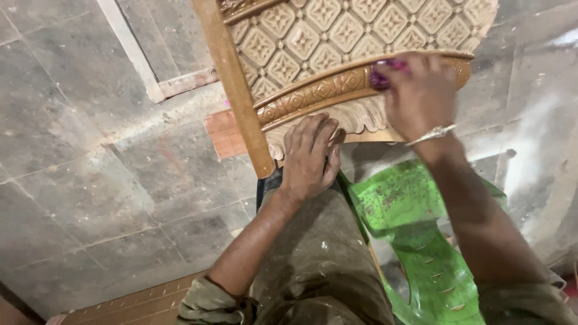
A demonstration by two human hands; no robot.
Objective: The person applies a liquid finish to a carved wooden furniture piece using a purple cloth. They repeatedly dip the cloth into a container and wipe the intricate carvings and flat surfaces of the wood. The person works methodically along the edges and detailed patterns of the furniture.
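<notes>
A carved wooden panel (337,36) with a diamond lattice and a curved ornamental rail leans toward me, its lower edge over my knee. My left hand (310,156) rests flat against the panel's scalloped bottom edge, steadying it. My right hand (418,93), with a metal bracelet at the wrist, presses a small purple-pink pad (382,75) onto the curved carved rail; the hand is blurred. What the pad is made of I cannot tell.
I sit on a green plastic chair (421,241) stained with dust. Grey stone floor tiles (90,150) lie to the left. Thin wooden strips (135,54) lie on the floor at the upper left, a reddish board (223,135) under the panel, another plank (138,304) at the bottom.
</notes>
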